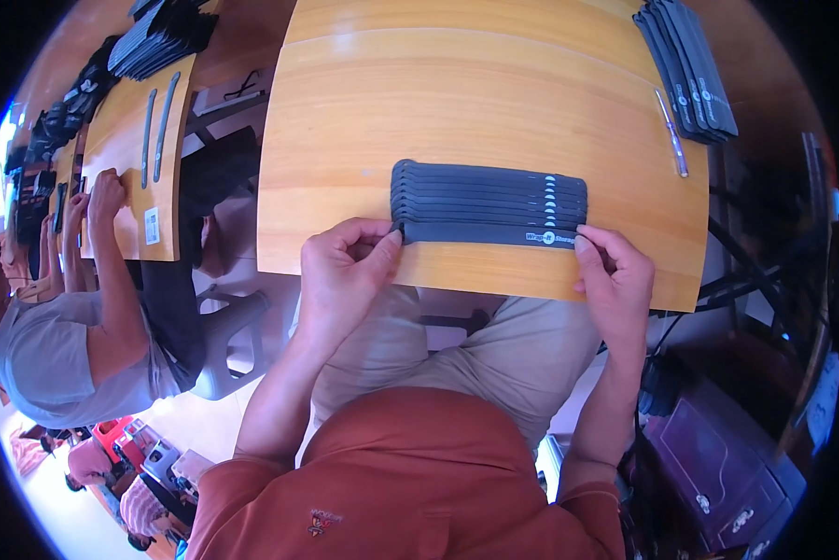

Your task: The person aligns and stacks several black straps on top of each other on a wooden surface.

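Observation:
Several dark grey fabric straps lie overlapped in a neat row near the front edge of the wooden table. Each strap has a rounded left end and a small pale print near its right end. The nearest strap lies along the front of the row. My left hand is closed in a pinch on its left end, thumb against forefinger. At the other end, my right hand pinches the strap's right corner between thumb and fingers. Both wrists are just past the table's front edge.
A pile of similar straps sits at the table's far right corner, beside a slim pen-like tool. At left, a co-worker sits at another table with more straps. A purple cabinet stands low at right.

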Available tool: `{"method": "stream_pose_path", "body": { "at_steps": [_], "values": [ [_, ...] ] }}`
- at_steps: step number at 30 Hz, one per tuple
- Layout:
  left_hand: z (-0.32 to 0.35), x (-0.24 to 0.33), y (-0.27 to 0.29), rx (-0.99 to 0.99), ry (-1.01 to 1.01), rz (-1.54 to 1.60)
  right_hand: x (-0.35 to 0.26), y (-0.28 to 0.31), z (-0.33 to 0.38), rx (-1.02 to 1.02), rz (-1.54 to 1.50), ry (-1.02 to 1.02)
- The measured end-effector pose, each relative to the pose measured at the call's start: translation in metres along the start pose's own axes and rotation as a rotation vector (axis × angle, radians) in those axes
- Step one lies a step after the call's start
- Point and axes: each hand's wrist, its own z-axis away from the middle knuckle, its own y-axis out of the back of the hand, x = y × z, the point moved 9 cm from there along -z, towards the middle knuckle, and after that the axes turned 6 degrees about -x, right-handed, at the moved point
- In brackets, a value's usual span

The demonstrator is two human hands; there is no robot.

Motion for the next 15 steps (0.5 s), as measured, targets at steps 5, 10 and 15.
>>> {"method": "stream_pose_path", "body": {
  "at_steps": [5, 10, 15],
  "values": [
    [-0.0021, -0.0066, 0.0024, -0.015, 0.002, -0.018, -0.0003, 0.0005, -0.0004, 0.003, 0.022, 0.042],
    [-0.0015, -0.0046, 0.0023, -0.009, 0.021, -0.036, 0.0003, 0.0012, -0.0010, 0.007, 0.006, 0.027],
    [-0.0019, -0.0041, 0.0001, -0.014, 0.034, -0.043, 0.0020, 0.0019, -0.0008, 0.006, -0.020, -0.006]
  ]
}}
